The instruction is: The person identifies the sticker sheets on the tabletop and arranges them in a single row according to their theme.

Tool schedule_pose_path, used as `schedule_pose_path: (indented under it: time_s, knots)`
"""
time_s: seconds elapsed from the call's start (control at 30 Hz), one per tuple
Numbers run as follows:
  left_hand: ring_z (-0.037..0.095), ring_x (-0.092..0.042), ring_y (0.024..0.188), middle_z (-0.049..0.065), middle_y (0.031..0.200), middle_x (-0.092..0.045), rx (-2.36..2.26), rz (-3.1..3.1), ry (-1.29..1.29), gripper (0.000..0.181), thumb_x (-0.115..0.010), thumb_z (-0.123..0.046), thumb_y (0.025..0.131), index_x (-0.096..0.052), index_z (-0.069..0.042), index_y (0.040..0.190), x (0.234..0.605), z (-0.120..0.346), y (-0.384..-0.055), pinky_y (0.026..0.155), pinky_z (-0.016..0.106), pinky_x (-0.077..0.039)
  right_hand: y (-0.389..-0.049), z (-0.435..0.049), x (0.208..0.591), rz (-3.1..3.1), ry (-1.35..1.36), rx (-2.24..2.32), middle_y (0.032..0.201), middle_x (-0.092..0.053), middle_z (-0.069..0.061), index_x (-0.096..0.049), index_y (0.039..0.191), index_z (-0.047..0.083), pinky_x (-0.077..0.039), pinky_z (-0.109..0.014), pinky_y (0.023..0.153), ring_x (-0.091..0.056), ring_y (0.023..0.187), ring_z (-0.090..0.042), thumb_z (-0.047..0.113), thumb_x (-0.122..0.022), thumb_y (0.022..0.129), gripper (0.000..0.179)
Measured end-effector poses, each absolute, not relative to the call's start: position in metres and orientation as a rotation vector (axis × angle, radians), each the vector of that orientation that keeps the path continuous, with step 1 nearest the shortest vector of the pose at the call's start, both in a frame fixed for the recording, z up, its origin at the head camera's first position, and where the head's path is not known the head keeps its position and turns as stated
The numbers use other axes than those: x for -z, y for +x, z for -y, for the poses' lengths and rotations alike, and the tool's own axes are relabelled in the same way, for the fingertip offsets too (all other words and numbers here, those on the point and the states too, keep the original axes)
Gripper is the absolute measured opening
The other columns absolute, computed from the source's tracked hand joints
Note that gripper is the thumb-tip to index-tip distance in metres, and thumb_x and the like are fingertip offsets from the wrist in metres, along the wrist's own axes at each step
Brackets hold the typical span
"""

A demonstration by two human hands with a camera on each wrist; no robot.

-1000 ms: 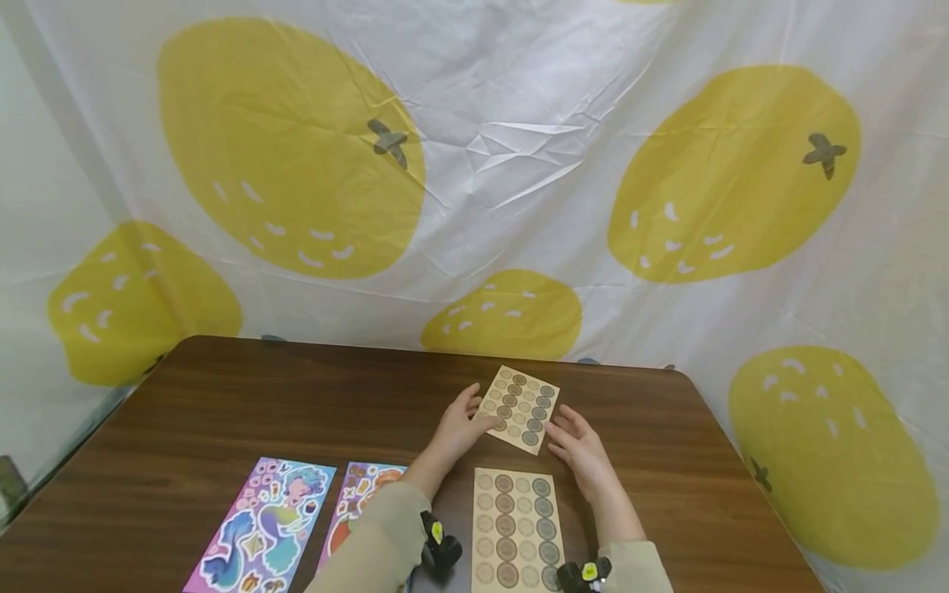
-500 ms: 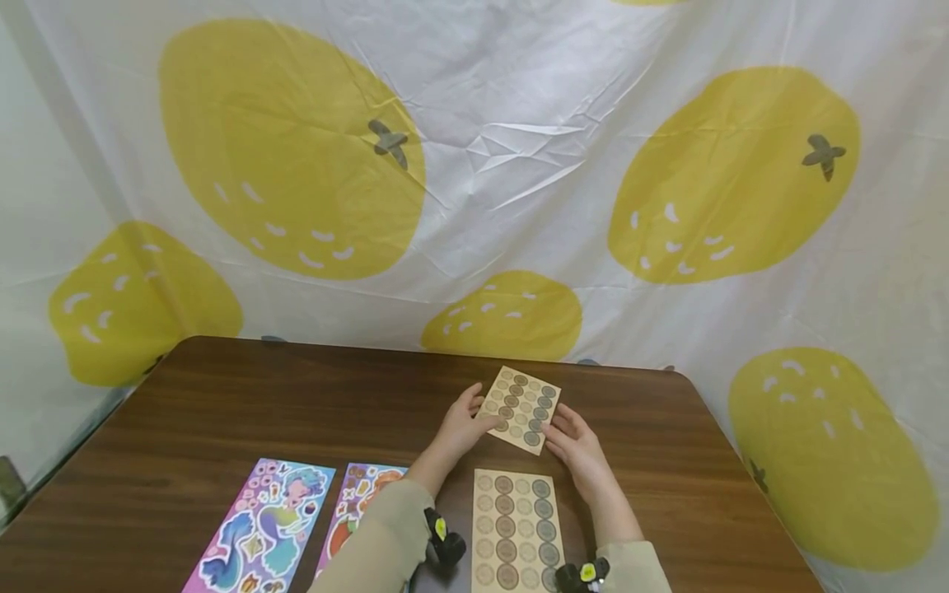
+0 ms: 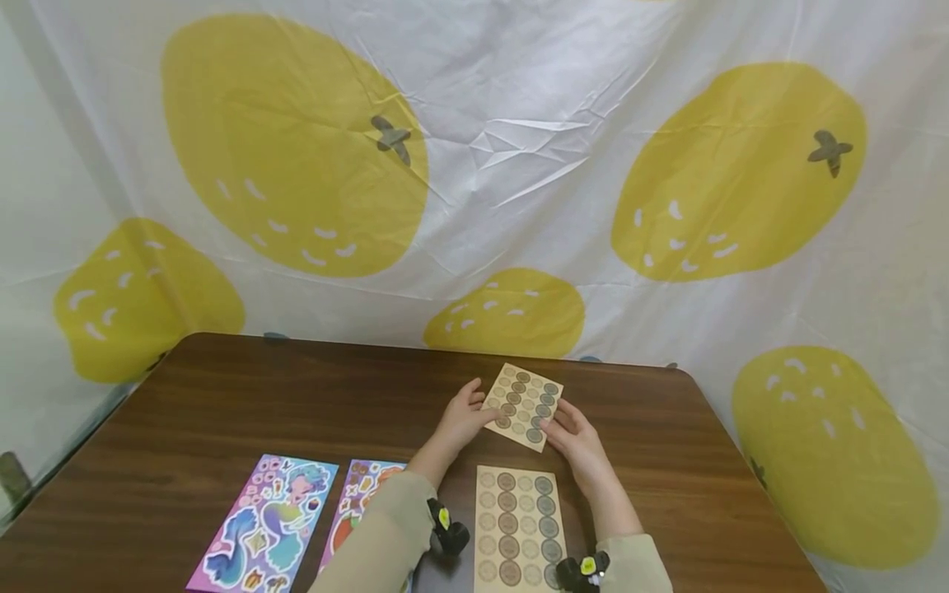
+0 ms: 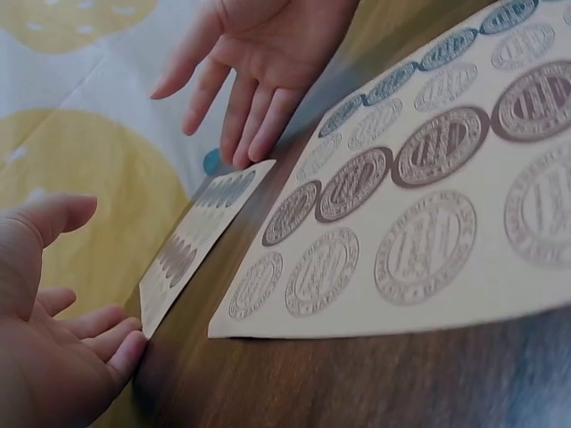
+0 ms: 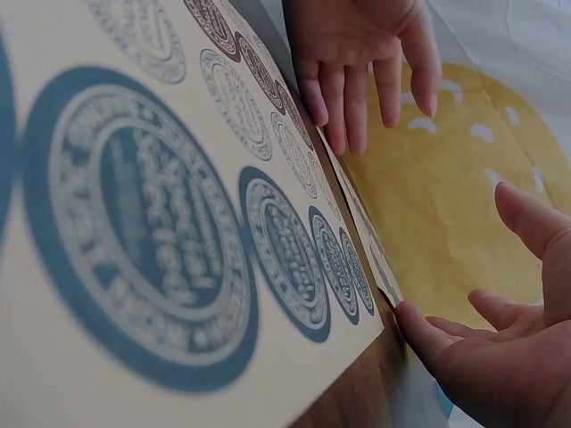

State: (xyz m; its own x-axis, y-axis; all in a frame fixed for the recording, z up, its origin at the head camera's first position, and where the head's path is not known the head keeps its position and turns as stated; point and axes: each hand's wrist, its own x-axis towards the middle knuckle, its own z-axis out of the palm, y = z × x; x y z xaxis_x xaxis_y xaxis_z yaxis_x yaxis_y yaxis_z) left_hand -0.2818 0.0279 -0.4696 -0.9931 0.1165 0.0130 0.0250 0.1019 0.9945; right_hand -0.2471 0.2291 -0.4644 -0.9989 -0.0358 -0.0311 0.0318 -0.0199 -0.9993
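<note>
A small cream sheet of round seal stickers [image 3: 523,407] lies turned at an angle toward the far side of the table. My left hand [image 3: 458,427] is at its left edge; in the left wrist view the fingertips touch the sheet's near corner while the thumb stands raised and apart. At the opposite edge is my right hand [image 3: 578,445], its fingertips touching the sheet in the right wrist view, thumb likewise lifted away. Nearer to me, between the forearms, a second cream sheet of round seal stickers [image 3: 517,527] lies straight.
To the left lie a mermaid sticker sheet [image 3: 267,523] and another colourful sticker sheet [image 3: 352,502], partly covered by the left sleeve [image 3: 381,535]. The brown wooden table [image 3: 296,395] ends at a white curtain [image 3: 519,206] printed with yellow fruit.
My right hand has moved slightly left, from beside the far sticker sheet to its right edge. The left hand and all sheets stay almost where they were.
</note>
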Motion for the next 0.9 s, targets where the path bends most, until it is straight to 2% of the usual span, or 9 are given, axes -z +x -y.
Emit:
schedule_pose_path:
  time_s: [0.23, 0.43, 0.63, 0.9]
  knots:
    - [0.041, -0.045, 0.124, 0.031, 0.135, -0.044, -2.065, -2.249, 0.13, 0.078, -0.07, -0.011, 0.081, -0.03, 0.003, 0.146, 0.4668, -0.0301, -0.2802, 0.1, 0.047, -0.04, -0.2489, -0.2293, 0.465, -2.163, -0.012, 2.196, 0.145, -0.024, -0.035, -0.015, 0.149, -0.007, -0.035, -0.042, 0.106, -0.028, 0.135, -0.041, 0.005, -0.056, 0.095, 0.069]
    - [0.039, -0.045, 0.123, 0.029, 0.136, -0.044, -2.08, -2.211, 0.094, 0.08, -0.073, -0.013, 0.08, -0.031, 0.001, 0.147, 0.4676, -0.0317, -0.28, 0.1, 0.046, -0.041, -0.2497, -0.2295, 0.4662, -2.161, 0.001, 2.191, 0.147, -0.022, -0.034, -0.015, 0.15, -0.004, -0.034, -0.047, 0.105, -0.026, 0.135, -0.041, 0.006, -0.056, 0.095, 0.069]
    - [0.039, -0.046, 0.123, 0.03, 0.137, -0.043, -2.103, -2.175, 0.083, 0.08, -0.073, -0.013, 0.081, -0.03, 0.001, 0.147, 0.4707, -0.0328, -0.2801, 0.099, 0.045, -0.041, -0.2496, -0.2294, 0.4677, -2.07, 0.008, 2.264, 0.146, -0.024, -0.032, -0.01, 0.151, -0.003, -0.033, -0.05, 0.105, -0.033, 0.132, -0.041, 0.009, -0.047, 0.101, 0.063]
    - [0.04, -0.046, 0.122, 0.032, 0.138, -0.04, -2.127, -2.142, 0.087, 0.078, -0.072, -0.013, 0.084, -0.03, 0.002, 0.147, 0.4724, -0.0345, -0.278, 0.098, 0.045, -0.043, -0.2482, -0.2297, 0.4684, -2.052, -0.059, 2.283, 0.15, -0.018, -0.032, -0.007, 0.15, -0.005, -0.027, -0.053, 0.107, -0.026, 0.135, -0.044, 0.024, -0.038, 0.105, 0.062]
